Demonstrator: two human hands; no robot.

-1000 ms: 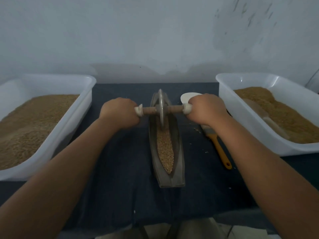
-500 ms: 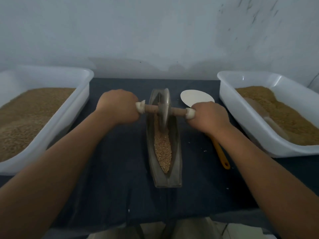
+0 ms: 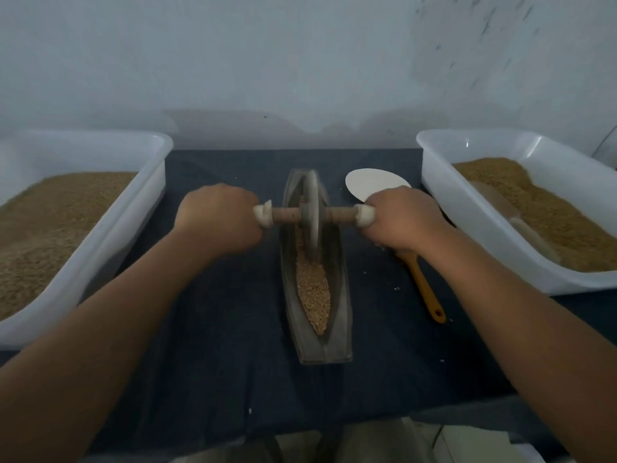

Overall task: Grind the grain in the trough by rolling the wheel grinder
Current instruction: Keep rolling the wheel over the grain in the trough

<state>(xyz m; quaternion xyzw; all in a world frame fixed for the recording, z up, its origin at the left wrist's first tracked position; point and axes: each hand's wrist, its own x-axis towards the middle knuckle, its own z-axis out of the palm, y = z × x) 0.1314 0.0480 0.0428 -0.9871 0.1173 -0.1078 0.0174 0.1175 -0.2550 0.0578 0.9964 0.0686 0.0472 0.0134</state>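
Okay, left grip: fist curled tight round the left end of the axle, white collar showing just inboard of it.
Right grip: same hold on the right end, fingers fully wrapped, nothing else in it.
Wheel grinder: disc upright in the groove, toward the far end, rim down in the grain, axle roughly level across it.
Trough: long boat shape, lying lengthwise away from me at mid-table, between the two tubs.
Grain: fills the groove from under the disc to the near tip; mostly whole kernels by the look of it, so early days.
Handling: I'd judge the disc heavy and rigid (stone or metal, can't tell which), so its weight does the crushing. The narrow rim will want to tip, so hold at both axle ends with even pressure. The wooden axle looks dry, not slippery.
Risk: loose kernels could ride up the sloped walls and spill.
Table: dark cloth cover with a few stray specks; the trough may creep on it.
Left tub, right tub: white plastic, both holding grain.
Beside right grip: orange-handled brush and white plate, both partly hidden by it.
Room: plain pale wall, scuffed upper right.
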